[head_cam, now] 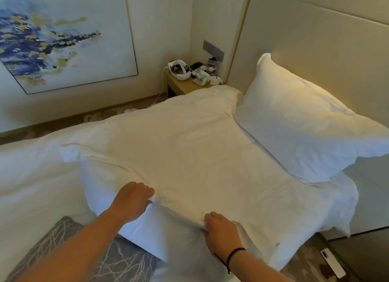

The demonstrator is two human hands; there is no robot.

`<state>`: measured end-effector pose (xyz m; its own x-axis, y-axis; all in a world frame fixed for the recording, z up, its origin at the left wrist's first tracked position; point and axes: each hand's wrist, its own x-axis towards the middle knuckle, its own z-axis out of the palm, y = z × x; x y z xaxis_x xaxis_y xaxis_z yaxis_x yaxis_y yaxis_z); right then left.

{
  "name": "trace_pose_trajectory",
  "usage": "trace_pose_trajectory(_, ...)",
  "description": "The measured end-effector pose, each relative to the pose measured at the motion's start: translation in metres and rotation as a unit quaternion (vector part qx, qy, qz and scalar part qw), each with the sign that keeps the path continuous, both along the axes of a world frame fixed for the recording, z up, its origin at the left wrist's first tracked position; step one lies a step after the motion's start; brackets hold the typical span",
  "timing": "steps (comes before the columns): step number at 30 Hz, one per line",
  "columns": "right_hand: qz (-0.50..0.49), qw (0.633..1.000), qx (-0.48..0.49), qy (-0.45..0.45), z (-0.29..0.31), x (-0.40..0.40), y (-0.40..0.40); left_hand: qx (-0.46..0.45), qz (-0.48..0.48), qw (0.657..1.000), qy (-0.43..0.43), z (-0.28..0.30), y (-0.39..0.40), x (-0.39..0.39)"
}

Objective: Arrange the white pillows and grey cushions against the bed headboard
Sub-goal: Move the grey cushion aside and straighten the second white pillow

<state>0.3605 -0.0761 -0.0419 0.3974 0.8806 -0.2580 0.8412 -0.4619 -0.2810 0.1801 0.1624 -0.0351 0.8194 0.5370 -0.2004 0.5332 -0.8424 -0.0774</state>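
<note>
Both the left hand (134, 199) and the right hand (221, 229) grip the near edge of a white pillow (189, 155) lying flat on the bed (27, 176). A grey cushion (117, 258) lies partly under it, nearer. Far right, a second pillow (305, 121) leans on the headboard (336, 56); a cluttered nightstand (183, 86) stands beyond.

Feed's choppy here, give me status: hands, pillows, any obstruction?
Both hands, left and right, grip the near pillow. Second pillow leans on headboard. Grey cushion part under near pillow.

White pillow (189, 155) flat on bed (31, 176)
</note>
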Motion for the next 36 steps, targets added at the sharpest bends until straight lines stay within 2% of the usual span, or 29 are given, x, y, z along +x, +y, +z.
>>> trace_pose_trajectory(6, -0.019, 0.995, 0.101, -0.014, 0.026, 0.062, -0.026, -0.036, 0.005, 0.998, -0.043, 0.031, -0.016, 0.059)
trace_pose_trajectory(12, -0.085, 0.988, 0.126, -0.009, 0.047, 0.149, -0.061, -0.078, -0.035, 0.996, -0.027, 0.052, -0.031, 0.164)
trace_pose_trajectory(18, -0.141, 0.972, 0.188, 0.006, 0.081, 0.263, -0.070, -0.048, -0.094, 0.994, -0.011, 0.102, -0.016, 0.321)
trace_pose_trajectory(21, -0.162, 0.947, 0.276, -0.016, 0.098, 0.331, -0.069, -0.044, -0.118, 0.992, -0.032, 0.132, -0.005, 0.418)
trace_pose_trajectory(23, -0.182, 0.936, 0.301, -0.037, 0.099, 0.383, -0.067, -0.033, -0.128, 0.989, -0.066, 0.145, -0.001, 0.484)
trace_pose_trajectory(25, -0.206, 0.942, 0.260, -0.048, 0.085, 0.441, -0.058, -0.038, -0.116, 0.985, -0.118, 0.144, -0.005, 0.543)
trace_pose_trajectory(27, -0.229, 0.956, 0.179, -0.045, 0.061, 0.496, -0.049, -0.077, -0.089, 0.985, -0.127, 0.125, -0.017, 0.587)
trace_pose_trajectory(31, -0.234, 0.972, 0.000, -0.034, 0.002, 0.568, -0.052, -0.156, -0.068, 0.985, 0.005, 0.049, -0.065, 0.617)
trace_pose_trajectory(36, -0.222, 0.972, 0.022, -0.080, -0.039, 0.589, -0.078, -0.211, -0.019, 0.975, 0.069, -0.011, -0.095, 0.599)
